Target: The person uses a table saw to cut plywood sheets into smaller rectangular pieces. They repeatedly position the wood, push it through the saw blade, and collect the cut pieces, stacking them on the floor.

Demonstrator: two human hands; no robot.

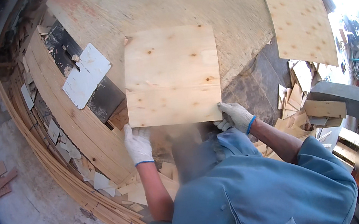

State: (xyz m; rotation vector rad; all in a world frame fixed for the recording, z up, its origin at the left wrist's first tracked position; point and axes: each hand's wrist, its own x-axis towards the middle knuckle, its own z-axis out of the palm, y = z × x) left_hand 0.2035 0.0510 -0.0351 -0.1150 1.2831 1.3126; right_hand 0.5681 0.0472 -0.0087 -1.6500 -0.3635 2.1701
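From my remote station I count one left hand [138,146] and one right hand [235,115], wearing two white knitted gloves with blue cuffs [141,151], plus one blue cloth shirt [263,187]. I make it one square, pale plywood panel [171,76], one long, knotty plywood sheet [297,13], one white flat board [86,74] and one black slotted plate [106,98]. The pale wooden offcuts [294,96] overlap too much for me to number exactly.

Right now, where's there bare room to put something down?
On the big board, between the square panel and the long spotted panel. Pale floor beside the thin strips is mostly bare too. It's crowded with scraps right of the right hand.
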